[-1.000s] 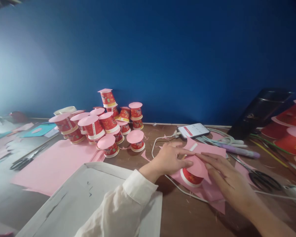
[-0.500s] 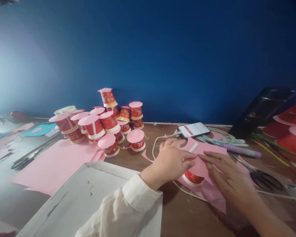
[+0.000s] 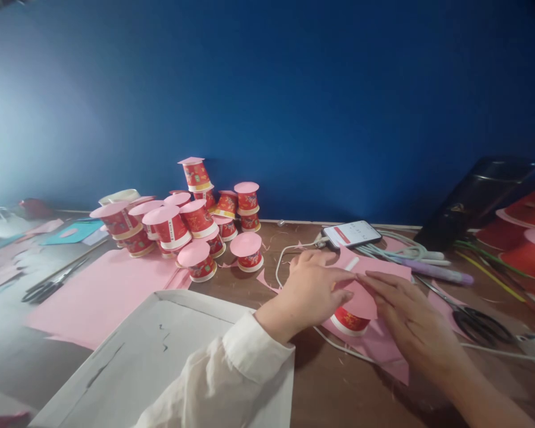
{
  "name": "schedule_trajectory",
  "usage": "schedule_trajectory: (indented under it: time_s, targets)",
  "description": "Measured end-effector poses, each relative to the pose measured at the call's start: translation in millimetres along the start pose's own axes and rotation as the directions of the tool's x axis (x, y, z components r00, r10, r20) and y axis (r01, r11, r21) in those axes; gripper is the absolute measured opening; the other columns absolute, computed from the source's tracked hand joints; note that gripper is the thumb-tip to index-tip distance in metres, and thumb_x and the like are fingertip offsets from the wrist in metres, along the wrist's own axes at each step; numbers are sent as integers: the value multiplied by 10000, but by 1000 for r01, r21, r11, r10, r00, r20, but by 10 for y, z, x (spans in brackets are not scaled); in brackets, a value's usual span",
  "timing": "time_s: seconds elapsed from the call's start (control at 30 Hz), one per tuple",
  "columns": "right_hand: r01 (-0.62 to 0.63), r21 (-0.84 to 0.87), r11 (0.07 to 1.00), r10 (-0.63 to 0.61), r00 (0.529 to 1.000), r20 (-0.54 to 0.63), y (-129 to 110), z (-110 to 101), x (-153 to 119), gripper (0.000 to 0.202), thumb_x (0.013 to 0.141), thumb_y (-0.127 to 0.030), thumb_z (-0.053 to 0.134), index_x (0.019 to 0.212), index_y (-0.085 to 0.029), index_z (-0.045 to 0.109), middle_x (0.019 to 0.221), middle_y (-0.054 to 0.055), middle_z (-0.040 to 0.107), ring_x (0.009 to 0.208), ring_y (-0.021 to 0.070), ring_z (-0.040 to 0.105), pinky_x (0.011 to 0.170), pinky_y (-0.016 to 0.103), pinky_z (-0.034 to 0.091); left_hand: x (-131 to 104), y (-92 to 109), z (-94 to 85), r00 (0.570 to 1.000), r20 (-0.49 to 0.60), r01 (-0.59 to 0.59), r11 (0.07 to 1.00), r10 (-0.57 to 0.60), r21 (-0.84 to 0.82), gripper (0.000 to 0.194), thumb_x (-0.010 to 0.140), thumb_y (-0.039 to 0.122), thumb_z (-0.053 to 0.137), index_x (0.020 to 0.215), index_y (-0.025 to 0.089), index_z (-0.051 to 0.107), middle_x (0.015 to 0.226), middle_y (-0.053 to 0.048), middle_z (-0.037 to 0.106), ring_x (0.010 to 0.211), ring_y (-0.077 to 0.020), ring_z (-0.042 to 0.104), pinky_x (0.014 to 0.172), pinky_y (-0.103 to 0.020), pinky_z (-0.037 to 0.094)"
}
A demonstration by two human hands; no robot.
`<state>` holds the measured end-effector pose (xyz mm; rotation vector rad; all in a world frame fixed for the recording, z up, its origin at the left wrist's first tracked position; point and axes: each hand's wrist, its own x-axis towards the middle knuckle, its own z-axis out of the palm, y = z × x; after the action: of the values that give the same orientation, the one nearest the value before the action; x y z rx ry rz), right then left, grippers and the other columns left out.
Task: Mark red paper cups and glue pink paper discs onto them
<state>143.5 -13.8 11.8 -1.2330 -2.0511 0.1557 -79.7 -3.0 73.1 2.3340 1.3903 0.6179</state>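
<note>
A red paper cup (image 3: 350,321) stands upside down, a pink paper piece (image 3: 362,300) lying over its base. My left hand (image 3: 314,288) reaches across the paper's left side, fingers stretched and thumb apart. From the right, my right hand (image 3: 405,312) rests its straightened fingertips along the paper's edge, close to the left fingertips. Neither hand is wrapped round the cup. Under and behind the cup lies a larger pink sheet (image 3: 390,270), with a white stick-like piece (image 3: 352,264) on it beyond my fingers.
Several pink-topped red cups (image 3: 167,226) are stacked left of centre, beside pink sheets (image 3: 102,291) and a white box lid (image 3: 134,351). A phone (image 3: 352,233), black-handled scissors (image 3: 481,324), a purple glue tube (image 3: 437,272), a dark flask (image 3: 468,202) and a cable (image 3: 348,352) surround my hands.
Both hands stay almost in place over the paper-topped cup. The view has shifted very slightly; nothing was picked up or put down.
</note>
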Motion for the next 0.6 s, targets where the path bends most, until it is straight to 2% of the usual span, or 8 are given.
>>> schedule_trajectory:
  time_s: [0.2,0.6]
  targets:
    - [-3,-15,1000,4,1000,14,-19,-1,19,400,958,-358,406,1252,-323,675,1265,60,650,1178,239,612,977,433,532,4,26,-22,1000,1,10,1000,-10,19,321,881,439,643,1177,342,721,1462,-30,530,1367,-323,423,1146,-543,338]
    - [91,-107,990,-88,996,31,-16,-15,30,387,943,-317,434,1258,-309,658,1257,61,658,1142,264,613,942,488,533,-17,64,-1,999,-43,12,998,-9,56,241,890,421,628,1074,336,758,1422,-9,570,1355,-311,424,1157,-546,305]
